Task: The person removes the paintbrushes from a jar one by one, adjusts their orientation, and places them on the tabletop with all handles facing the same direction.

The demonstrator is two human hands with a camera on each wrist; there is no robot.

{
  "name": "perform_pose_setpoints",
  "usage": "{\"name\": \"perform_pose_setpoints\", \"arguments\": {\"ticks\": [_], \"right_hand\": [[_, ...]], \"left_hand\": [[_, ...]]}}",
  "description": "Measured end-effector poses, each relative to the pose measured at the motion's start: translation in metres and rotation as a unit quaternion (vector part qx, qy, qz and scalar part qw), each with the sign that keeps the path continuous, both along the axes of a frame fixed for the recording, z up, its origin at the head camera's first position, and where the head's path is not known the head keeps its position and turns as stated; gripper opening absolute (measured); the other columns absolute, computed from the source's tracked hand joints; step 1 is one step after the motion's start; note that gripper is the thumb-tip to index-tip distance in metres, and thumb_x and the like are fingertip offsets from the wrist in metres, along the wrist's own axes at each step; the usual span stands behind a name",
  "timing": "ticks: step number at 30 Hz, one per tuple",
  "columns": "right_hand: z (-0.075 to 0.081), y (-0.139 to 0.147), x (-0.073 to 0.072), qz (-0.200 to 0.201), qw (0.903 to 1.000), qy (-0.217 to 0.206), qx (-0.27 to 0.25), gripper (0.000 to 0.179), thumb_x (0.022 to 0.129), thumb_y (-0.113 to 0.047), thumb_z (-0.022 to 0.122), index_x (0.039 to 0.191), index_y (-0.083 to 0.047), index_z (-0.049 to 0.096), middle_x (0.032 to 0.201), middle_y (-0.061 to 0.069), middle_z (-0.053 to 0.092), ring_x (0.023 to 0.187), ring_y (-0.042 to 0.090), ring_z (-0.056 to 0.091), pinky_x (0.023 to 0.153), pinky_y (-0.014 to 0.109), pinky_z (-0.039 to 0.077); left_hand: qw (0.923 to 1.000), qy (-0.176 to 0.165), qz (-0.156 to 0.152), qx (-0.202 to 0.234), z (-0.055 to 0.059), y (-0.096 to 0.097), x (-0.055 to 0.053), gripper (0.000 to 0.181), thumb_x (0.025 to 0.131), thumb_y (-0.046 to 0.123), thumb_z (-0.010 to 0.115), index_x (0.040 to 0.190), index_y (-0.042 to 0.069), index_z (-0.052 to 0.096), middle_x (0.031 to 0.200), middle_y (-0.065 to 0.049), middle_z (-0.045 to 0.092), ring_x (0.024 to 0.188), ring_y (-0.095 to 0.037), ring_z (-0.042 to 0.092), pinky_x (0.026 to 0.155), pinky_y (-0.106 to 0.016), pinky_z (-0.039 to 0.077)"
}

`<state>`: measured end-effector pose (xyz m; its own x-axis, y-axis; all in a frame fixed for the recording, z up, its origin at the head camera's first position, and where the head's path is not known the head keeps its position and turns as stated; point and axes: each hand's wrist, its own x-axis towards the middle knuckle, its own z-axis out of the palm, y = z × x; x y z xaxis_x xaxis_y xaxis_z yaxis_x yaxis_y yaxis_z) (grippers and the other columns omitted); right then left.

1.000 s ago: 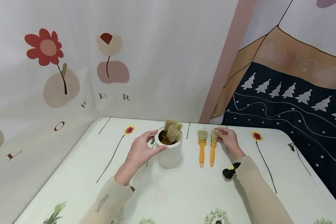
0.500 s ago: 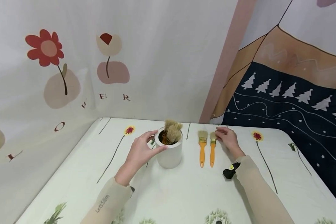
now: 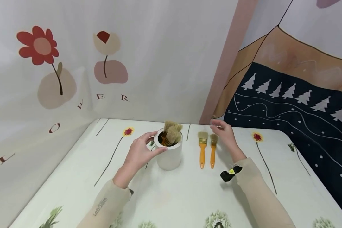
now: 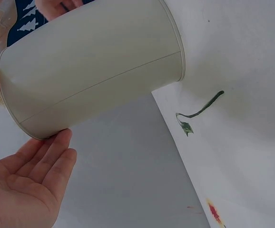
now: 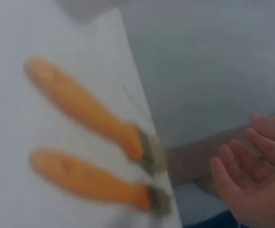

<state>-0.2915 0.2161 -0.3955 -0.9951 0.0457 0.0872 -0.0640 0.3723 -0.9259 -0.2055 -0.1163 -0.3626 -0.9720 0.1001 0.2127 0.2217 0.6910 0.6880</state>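
My left hand (image 3: 139,152) holds a white cylindrical holder (image 3: 169,158) at its top, thumb on the near rim and fingers on the left side. Brushes (image 3: 173,132) stand in the holder, bristles up. Seen from the left wrist, the fingertips touch the edge of the holder (image 4: 90,66). Two orange-handled paintbrushes lie side by side to the right: a wider brush (image 3: 202,151) and a narrower brush (image 3: 212,153), bristles toward the wall. My right hand (image 3: 225,134), fingers relaxed and holding nothing, is raised just beyond the narrower brush's bristles, clear of both brushes in the right wrist view.
The white table (image 3: 171,202) has a flower-printed cover and meets a hanging printed cloth (image 3: 159,63) at the back. A dark cloth with white trees (image 3: 273,104) hangs at the right. A black wrist device (image 3: 231,173) is strapped at the right cuff.
My right hand has let go of the narrower brush's bristles and lifted up and away. That brush shifted slightly toward the wider one earlier. The left hand stays on the holder; the head view shifts slightly.
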Motion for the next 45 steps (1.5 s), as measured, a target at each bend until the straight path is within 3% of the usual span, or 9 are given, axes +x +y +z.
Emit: {"name": "perform_pose_setpoints", "arguments": {"ticks": [3, 7, 14, 20, 25, 31, 35, 40, 45], "right_hand": [[0.014, -0.011, 0.007, 0.025, 0.9995, 0.009, -0.016, 0.044, 0.101, -0.027, 0.059, 0.141, -0.007, 0.053, 0.144, 0.014, 0.055, 0.123, 0.029, 0.06, 0.096, 0.016, 0.052], [0.027, -0.027, 0.02, 0.054, 0.9974, 0.003, -0.047, 0.045, 0.1, -0.028, 0.061, 0.14, -0.01, 0.054, 0.142, 0.013, 0.056, 0.121, 0.023, 0.061, 0.093, 0.013, 0.052], [0.034, -0.064, 0.033, 0.128, 0.9877, 0.0, -0.089, 0.042, 0.099, -0.019, 0.063, 0.138, -0.007, 0.056, 0.141, 0.015, 0.058, 0.118, 0.016, 0.063, 0.099, 0.023, 0.053], [0.033, -0.091, 0.034, 0.165, 0.9846, -0.008, -0.055, 0.04, 0.098, -0.014, 0.064, 0.135, -0.002, 0.058, 0.136, 0.02, 0.061, 0.123, 0.031, 0.062, 0.103, 0.038, 0.053], [0.036, -0.104, 0.032, 0.165, 0.9857, 0.028, -0.02, 0.026, 0.097, -0.007, 0.062, 0.12, 0.005, 0.063, 0.128, 0.024, 0.062, 0.118, 0.036, 0.062, 0.091, 0.04, 0.055], [0.042, -0.109, 0.035, 0.16, 0.9844, 0.069, -0.029, 0.018, 0.095, -0.007, 0.066, 0.11, 0.004, 0.067, 0.126, 0.02, 0.064, 0.112, 0.032, 0.065, 0.076, 0.025, 0.053], [0.048, -0.111, 0.037, 0.149, 0.9847, 0.082, -0.036, 0.019, 0.094, -0.01, 0.068, 0.11, 0.001, 0.068, 0.115, 0.019, 0.067, 0.101, 0.022, 0.068, 0.081, 0.026, 0.056], [0.059, -0.109, 0.039, 0.135, 0.9807, 0.107, -0.091, 0.019, 0.096, -0.008, 0.065, 0.111, 0.004, 0.065, 0.103, 0.013, 0.069, 0.089, 0.008, 0.069, 0.089, 0.037, 0.06], [0.072, -0.102, 0.037, 0.126, 0.9698, 0.141, -0.155, 0.016, 0.098, -0.005, 0.061, 0.11, 0.004, 0.06, 0.093, -0.005, 0.067, 0.084, 0.003, 0.07, 0.082, 0.028, 0.061]], "left_hand": [[0.9999, 0.006, -0.006, 0.006, 0.001, 0.001, -0.001, 0.077, 0.077, 0.042, 0.084, 0.141, 0.01, 0.055, 0.139, -0.012, 0.062, 0.124, -0.032, 0.063, 0.101, -0.048, 0.052], [0.9999, -0.003, -0.009, 0.008, 0.001, 0.001, -0.001, 0.078, 0.077, 0.043, 0.085, 0.142, 0.011, 0.055, 0.139, -0.012, 0.062, 0.124, -0.032, 0.063, 0.102, -0.048, 0.051], [1.0, -0.007, 0.004, -0.002, 0.0, -0.005, 0.002, 0.079, 0.076, 0.044, 0.085, 0.142, 0.013, 0.055, 0.138, -0.011, 0.063, 0.123, -0.031, 0.063, 0.101, -0.049, 0.052], [0.9999, -0.012, -0.002, 0.006, 0.001, -0.006, 0.002, 0.08, 0.076, 0.046, 0.084, 0.143, 0.012, 0.054, 0.141, -0.011, 0.061, 0.126, -0.032, 0.062, 0.102, -0.049, 0.052], [0.9999, -0.01, 0.001, 0.006, 0.001, -0.005, 0.001, 0.08, 0.077, 0.046, 0.084, 0.143, 0.012, 0.054, 0.14, -0.011, 0.061, 0.126, -0.032, 0.061, 0.101, -0.05, 0.052], [1.0, -0.006, 0.001, 0.005, 0.0, -0.006, 0.003, 0.08, 0.076, 0.046, 0.084, 0.143, 0.012, 0.054, 0.141, -0.012, 0.06, 0.125, -0.032, 0.062, 0.101, -0.049, 0.052], [0.9999, -0.013, 0.001, 0.003, -0.002, -0.006, 0.005, 0.08, 0.077, 0.046, 0.084, 0.143, 0.012, 0.054, 0.142, -0.011, 0.06, 0.126, -0.031, 0.061, 0.101, -0.049, 0.052], [1.0, -0.005, 0.0, 0.002, -0.002, -0.004, 0.003, 0.079, 0.077, 0.045, 0.084, 0.142, 0.011, 0.055, 0.14, -0.012, 0.061, 0.124, -0.033, 0.062, 0.099, -0.05, 0.053], [1.0, 0.002, -0.002, 0.005, -0.002, -0.002, 0.0, 0.078, 0.077, 0.045, 0.084, 0.142, 0.011, 0.055, 0.139, -0.012, 0.062, 0.123, -0.032, 0.063, 0.1, -0.049, 0.053]]}}
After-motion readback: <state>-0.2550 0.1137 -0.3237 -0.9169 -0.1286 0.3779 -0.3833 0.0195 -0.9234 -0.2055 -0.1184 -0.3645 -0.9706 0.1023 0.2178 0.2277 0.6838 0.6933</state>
